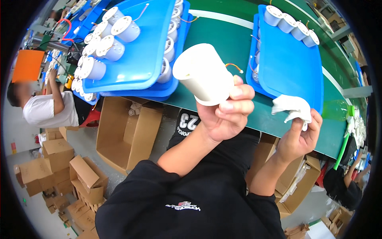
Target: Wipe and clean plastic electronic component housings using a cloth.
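In the head view, we see the left hand [229, 117] holding a white cup [199, 73] in the centre of the frame, fingers curled round its lower end and the cup tilted, its broad end toward the upper left. The right hand [299, 138], right of centre, pinches a crumpled white cloth [292, 104] between thumb and fingertips, apart from the cup.

We judge the likeliest trouble to be a slip: the smooth wall gives the fingers little to bite on, and the cup is up in the air near the table's edge. The thin wire [232, 65] sticks out freely beside it—a fold of cloth could snag it and strain its small plug. Over on the stacked blue trays [149, 53], upper left, a knock could topple cups standing close to the rim.

The held cup looks like rigid matte plastic, round and slightly tapered; the cloth is soft and limp, hanging in loose folds. More white cups [125, 30] stand at upper left, and a short row [287, 23] lines the far side of the glossy, round-cornered right tray [292, 67]. We see a smooth green tabletop [217, 34] between—and a stiff brown cardboard box [145, 135] below left.
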{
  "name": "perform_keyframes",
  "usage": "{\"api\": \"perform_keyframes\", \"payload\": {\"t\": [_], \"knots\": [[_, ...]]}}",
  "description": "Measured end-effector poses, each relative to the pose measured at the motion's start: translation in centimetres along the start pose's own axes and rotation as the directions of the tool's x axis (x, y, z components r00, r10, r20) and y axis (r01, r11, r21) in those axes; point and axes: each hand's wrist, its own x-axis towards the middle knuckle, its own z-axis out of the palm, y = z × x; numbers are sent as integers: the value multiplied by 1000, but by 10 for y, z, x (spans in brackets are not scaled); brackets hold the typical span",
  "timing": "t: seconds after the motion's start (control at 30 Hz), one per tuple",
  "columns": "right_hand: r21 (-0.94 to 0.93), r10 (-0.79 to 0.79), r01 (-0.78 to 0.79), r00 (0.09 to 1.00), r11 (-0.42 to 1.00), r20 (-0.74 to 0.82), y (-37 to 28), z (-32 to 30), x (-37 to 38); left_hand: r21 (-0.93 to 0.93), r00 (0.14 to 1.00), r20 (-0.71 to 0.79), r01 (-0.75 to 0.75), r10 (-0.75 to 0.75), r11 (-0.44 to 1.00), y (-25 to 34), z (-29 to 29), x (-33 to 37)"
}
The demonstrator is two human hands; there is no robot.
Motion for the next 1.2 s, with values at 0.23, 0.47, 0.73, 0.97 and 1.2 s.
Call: {"api": "perform_keyframes", "payload": {"t": [0.23,0.47,0.73,0.97,1.2], "knots": [[21,44,-44,999,999,3,3,-6,-4,-151,989,39,150,-145,977,-8,10,5],[19,80,-80,997,997,6,7,-12,-6,124,949,183,237,-257,963,0,-2,7],[-37,25,-26,999,999,-24,6,-24,3,535,901,228,201,-369,821,10,-5,47],[-112,50,-57,997,992,-63,-2,-44,7,960,960,87,-152,-265,-237,31,33,100],[-111,127,-143,982,984,-142,7,-71,-1,-3,758,413,-553,-504,-833,-22,40,109]]}}
